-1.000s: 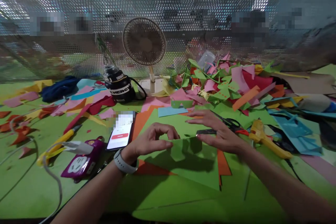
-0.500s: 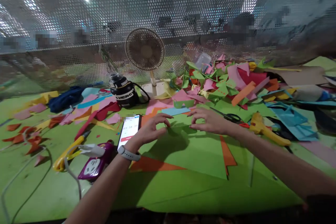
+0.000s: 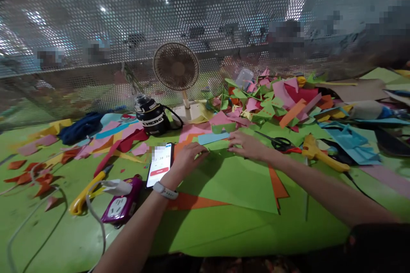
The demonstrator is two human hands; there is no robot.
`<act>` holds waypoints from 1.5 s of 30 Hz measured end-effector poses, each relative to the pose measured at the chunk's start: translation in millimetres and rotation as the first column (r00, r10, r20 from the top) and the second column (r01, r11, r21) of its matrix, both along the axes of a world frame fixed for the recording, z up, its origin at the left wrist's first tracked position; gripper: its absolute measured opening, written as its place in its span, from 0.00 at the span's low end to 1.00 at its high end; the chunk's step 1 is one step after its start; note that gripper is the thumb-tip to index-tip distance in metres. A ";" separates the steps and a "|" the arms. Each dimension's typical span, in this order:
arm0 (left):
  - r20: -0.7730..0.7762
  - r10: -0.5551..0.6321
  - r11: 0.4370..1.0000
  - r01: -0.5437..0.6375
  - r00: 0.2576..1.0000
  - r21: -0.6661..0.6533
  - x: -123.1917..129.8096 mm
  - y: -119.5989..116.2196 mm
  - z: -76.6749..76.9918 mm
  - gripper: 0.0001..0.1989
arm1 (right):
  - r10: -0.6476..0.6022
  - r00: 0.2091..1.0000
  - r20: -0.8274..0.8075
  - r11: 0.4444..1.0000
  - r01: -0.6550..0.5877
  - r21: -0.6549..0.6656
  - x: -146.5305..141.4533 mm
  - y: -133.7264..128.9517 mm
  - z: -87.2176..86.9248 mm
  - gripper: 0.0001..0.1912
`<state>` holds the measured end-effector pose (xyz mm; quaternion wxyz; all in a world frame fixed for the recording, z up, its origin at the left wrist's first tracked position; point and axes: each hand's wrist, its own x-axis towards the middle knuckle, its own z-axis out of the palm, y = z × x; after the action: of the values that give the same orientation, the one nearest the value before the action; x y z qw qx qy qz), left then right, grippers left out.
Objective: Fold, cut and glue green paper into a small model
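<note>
A large green paper sheet (image 3: 237, 183) lies in front of me, over orange paper (image 3: 198, 200) that shows at its edges. My left hand (image 3: 188, 158), with a pale watch on the wrist, is at the sheet's far left part, fingers closed and bent down onto it. Opposite, my right hand (image 3: 245, 147) has its fingers together at the far right part, closed on the sheet. The thumbs are partly hidden, and a narrow green band spans between the hands. A light-blue paper strip (image 3: 213, 137) lies just beyond.
Left of my hand are a phone (image 3: 160, 164), a purple power strip (image 3: 123, 200) with cables and a yellow-handled cutter (image 3: 86, 192). A black bottle (image 3: 153, 117) and a fan (image 3: 176, 68) stand behind. Rightward lie black scissors (image 3: 282, 144), a yellow glue gun (image 3: 323, 155) and paper scraps (image 3: 269, 104).
Both hands have lowered onto the green sheet, and their fingers, spread before, have closed at its far part. The view has shifted slightly.
</note>
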<state>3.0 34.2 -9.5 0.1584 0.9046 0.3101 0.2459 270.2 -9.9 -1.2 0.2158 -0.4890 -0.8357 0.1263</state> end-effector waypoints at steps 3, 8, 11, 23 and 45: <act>0.028 -0.028 0.999 0.029 0.999 -0.033 -0.6 1.5 -2.8 0.11 | 0.001 1.000 0.017 1.000 0.000 -0.015 -2.0 -0.2 -3.5 0.09; 0.038 -0.031 0.996 0.034 0.999 -0.085 -0.5 5.3 -7.6 0.13 | -0.016 0.999 0.036 0.999 0.017 -0.043 -3.3 -5.3 -4.4 0.16; 0.031 -0.008 0.994 0.012 0.999 -0.107 -1.3 5.6 -10.1 0.15 | -0.041 0.998 0.045 0.998 0.043 -0.048 2.1 -10.3 1.0 0.22; 0.097 0.125 0.986 -0.113 0.987 -0.125 2.5 -0.2 -6.7 0.22 | -0.217 0.976 0.033 0.976 0.216 0.040 62.6 -61.0 14.2 0.18; -0.063 0.231 0.962 -0.237 0.971 -0.134 13.4 22.5 32.4 0.20 | -0.703 0.693 0.163 0.707 0.655 0.267 154.5 -187.2 9.0 0.25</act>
<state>16.4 56.7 22.9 0.1843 0.8537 0.4350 0.2190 424.7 -197.2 7.8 0.1840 -0.7530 -0.6228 -0.1057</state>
